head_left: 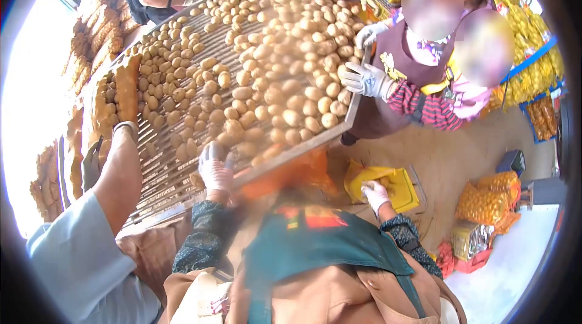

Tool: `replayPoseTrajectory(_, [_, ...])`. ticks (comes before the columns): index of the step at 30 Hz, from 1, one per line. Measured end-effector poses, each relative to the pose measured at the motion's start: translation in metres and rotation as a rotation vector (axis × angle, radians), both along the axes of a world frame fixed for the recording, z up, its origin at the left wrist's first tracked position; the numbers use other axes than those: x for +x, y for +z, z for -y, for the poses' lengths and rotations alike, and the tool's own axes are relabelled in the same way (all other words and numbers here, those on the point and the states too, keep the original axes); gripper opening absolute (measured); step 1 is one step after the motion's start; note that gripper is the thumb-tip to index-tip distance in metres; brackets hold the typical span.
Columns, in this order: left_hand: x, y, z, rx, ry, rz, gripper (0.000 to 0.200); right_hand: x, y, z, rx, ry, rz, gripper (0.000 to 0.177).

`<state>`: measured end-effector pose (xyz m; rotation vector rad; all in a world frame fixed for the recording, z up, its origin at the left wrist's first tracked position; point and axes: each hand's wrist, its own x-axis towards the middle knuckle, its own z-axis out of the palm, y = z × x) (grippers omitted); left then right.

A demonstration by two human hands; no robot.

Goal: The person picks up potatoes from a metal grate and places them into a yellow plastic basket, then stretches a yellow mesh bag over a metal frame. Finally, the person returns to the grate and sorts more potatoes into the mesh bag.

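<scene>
Potatoes (pixel 242 93) lie spread over a large slatted sorting table (pixel 159 179). My left hand (pixel 216 169), in a pale glove, rests at the table's near edge beside the closest potatoes. Its fingers are apart, and I see nothing held in it. My right hand (pixel 376 194), also gloved, hangs lower at the right, over a yellow crate (pixel 407 189). Brownish potatoes seem to lie inside that crate. The right fingers are small and blurred, so their grip does not show. An orange sheet or bag (pixel 291 176) hangs under the table's near rim.
On my left, a person's bare arm (pixel 124 169) reaches toward a filled mesh sack (pixel 127 90). A co-worker's gloved hand (pixel 365 80) is at the table's right edge. Others stand across the table. Filled net bags (pixel 488 199) sit on the floor at right.
</scene>
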<state>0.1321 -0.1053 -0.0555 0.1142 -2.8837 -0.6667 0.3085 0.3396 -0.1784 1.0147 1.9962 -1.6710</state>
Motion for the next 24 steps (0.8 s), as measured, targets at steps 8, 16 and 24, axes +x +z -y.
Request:
replayPoseTrajectory(8, [-0.038,-0.056,0.082,-0.015,0.682,0.169,0.076,0.0,-0.024,-0.006,0.159,0.01,0.04,0.037])
replayPoseTrajectory(16, [-0.111,-0.034,0.039,0.392,0.537,0.129,0.075,-0.103,0.042,0.058,0.213,0.179,-0.471,0.029])
replayPoseTrajectory(24, [-0.152,-0.015,0.064,0.016,0.371,0.054,0.047,-0.252,0.058,0.103,0.861,0.661,-0.807,0.045])
